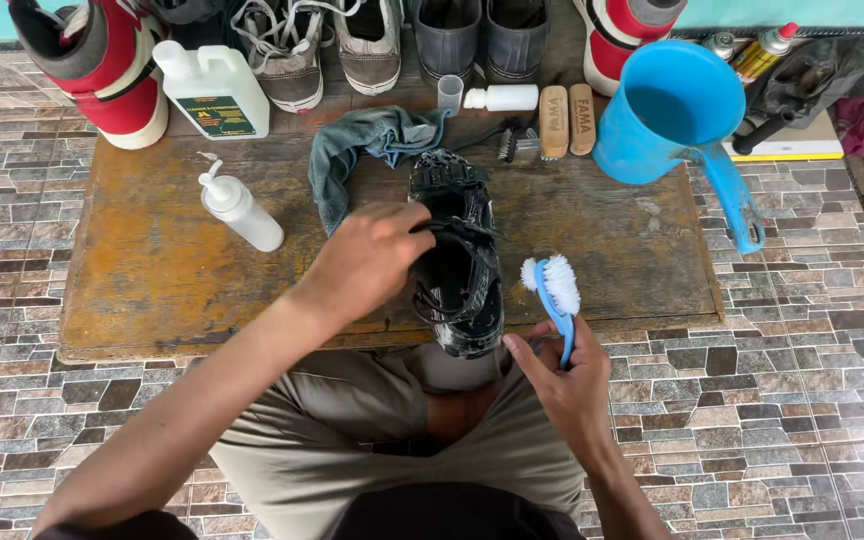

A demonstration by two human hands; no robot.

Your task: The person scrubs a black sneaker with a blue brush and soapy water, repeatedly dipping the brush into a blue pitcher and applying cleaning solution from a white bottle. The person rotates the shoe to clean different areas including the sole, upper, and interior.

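Right now the left hand (367,262) is gripping a black shoe (457,255) at its opening, fingers curled together over the collar and pinning it down on the worn wooden board (142,270). The shoe is lying lengthwise near the board's near edge, toe pointing away, heel overhanging toward the lap, and its surface is glistening with suds. The right hand (567,385) is holding a blue-handled brush (555,295) just to the right of the shoe, fingers wrapped shut around the handle, white bristles raised and not touching the shoe. By my reading, the scrubbing step is under way and the brush is pausing between strokes; bringing the bristles back onto the soapy upper calls for the left hand holding firm so the shoe is not sliding on the wet wood. A white squeeze bottle (240,210) is standing to the left, a grey cloth (367,145) is lying just beyond the toe, and a blue jug (667,110) is sitting far right. Other shoes, a white jug-shaped bottle (214,90) and two wooden brushes (567,120) are lining the far edge.
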